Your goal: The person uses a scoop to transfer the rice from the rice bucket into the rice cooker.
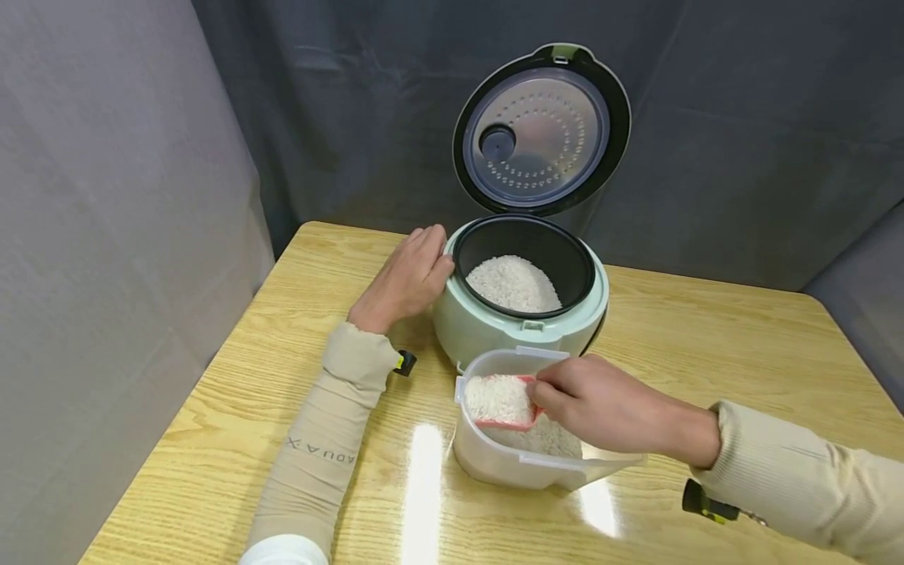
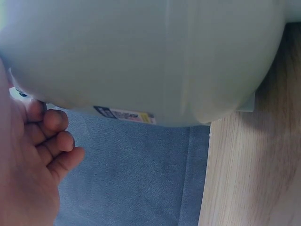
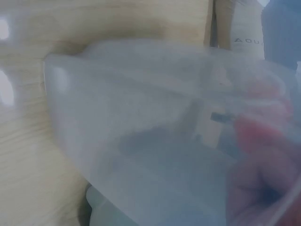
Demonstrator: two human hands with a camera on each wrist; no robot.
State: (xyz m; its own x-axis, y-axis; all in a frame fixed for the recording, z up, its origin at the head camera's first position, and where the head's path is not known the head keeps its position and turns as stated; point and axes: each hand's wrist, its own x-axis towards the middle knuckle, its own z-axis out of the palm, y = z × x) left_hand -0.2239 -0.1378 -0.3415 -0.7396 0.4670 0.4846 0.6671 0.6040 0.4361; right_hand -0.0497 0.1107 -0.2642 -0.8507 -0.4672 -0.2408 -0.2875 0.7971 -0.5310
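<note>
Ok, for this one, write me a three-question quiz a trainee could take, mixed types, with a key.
1. Multiple choice: what does the right hand hold?
a) Nothing
b) A red scoop filled with rice
c) A wooden spoon

2. True or false: the lid of the rice cooker is closed.

3. Fill in the blank: the ____ hand touches the side of the rice cooker.

Key:
1. b
2. False; the lid stands raised.
3. Left; the left hand is at the cooker's side.
</note>
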